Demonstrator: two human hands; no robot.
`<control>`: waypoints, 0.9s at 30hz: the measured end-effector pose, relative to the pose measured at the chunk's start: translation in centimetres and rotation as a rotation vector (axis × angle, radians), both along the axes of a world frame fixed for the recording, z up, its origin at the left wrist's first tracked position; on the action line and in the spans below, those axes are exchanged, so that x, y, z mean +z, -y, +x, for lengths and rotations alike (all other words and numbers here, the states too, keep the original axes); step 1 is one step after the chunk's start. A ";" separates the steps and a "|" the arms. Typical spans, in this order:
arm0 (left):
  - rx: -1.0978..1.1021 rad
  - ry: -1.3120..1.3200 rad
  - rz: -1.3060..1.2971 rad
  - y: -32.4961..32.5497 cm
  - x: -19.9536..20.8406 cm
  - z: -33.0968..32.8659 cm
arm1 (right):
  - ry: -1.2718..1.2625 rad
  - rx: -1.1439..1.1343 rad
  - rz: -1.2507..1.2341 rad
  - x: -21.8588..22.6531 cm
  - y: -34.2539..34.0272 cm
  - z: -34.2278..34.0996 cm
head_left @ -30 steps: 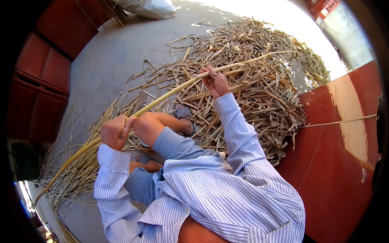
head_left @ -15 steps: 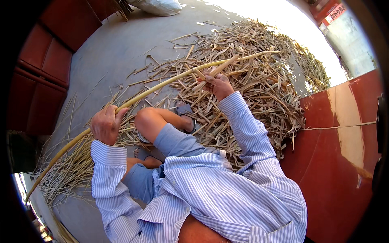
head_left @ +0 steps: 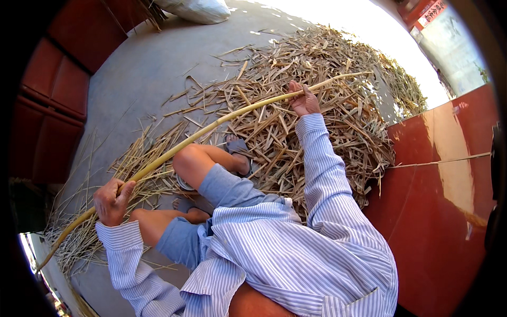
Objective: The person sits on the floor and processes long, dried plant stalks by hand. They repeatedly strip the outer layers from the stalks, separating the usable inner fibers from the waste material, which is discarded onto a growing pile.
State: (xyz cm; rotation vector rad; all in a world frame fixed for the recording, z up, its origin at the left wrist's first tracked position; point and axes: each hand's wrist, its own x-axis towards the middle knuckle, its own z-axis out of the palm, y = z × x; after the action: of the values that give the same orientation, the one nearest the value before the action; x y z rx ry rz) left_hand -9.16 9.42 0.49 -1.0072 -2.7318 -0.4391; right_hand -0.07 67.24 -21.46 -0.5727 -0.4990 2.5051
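A long, pale yellow cane stalk (head_left: 211, 127) runs slantwise across my front, over my bent knee, bowing slightly. My left hand (head_left: 112, 202) is closed around its thicker lower part, thumb lying along the top. Up near the thin end, my right hand (head_left: 304, 100) has its fingers wrapped about the stalk above a heap of dry leaf sheaths (head_left: 317, 137). The stalk's thin tip reaches past my right hand, and its other end curves down at the far left.
Thin stripped stalks (head_left: 79, 238) lie on the grey floor beneath my left hand. A glossy red panel (head_left: 438, 222) stands at the right, and dark red cabinets (head_left: 58, 100) line the left. A whitish sack (head_left: 198, 9) sits at the back.
My right hand has let go of a dry leaf sheath and now grips the stalk farther toward the tip. My left hand has moved left and down along the stalk.
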 end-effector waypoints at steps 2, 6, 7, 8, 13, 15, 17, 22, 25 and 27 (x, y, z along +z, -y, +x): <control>0.133 0.218 0.004 3.4 0.6 -0.2 | -0.139 -0.002 0.010 -1.5 -1.8 -0.3; 0.177 0.284 0.004 10.6 -1.0 -0.7 | -0.006 0.128 0.164 0.5 -0.9 0.2; 0.180 0.243 0.004 11.4 -1.3 -0.2 | 0.012 0.144 0.198 0.8 -0.8 0.3; 0.165 0.207 0.023 11.3 -2.1 0.0 | 0.037 0.144 0.252 1.6 -1.3 0.8; 0.018 -0.141 -0.023 8.5 1.7 4.2 | 0.270 0.203 0.222 2.7 -2.5 0.3; 0.010 -0.175 -0.036 8.2 2.2 4.4 | 0.344 0.189 0.266 2.1 -2.8 0.1; 0.034 -0.167 -0.048 8.7 2.4 4.3 | 0.398 0.218 0.316 1.2 -2.5 -0.5; -0.015 -0.285 -0.153 -0.2 -1.0 1.8 | 0.415 0.212 0.343 6.1 8.1 -2.4; -0.118 -0.316 -0.079 -7.8 -4.5 0.5 | 0.325 0.288 0.398 7.6 13.7 -3.4; -0.139 -0.294 0.051 -11.1 -4.7 0.6 | 0.282 0.229 0.433 8.6 15.3 -3.7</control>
State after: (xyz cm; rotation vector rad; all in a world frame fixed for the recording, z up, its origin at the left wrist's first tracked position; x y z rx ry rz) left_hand -8.60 20.56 -4.17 -1.1518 -2.3903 -0.3486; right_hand -3.72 51.93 -12.87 -0.7277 -1.2379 2.4186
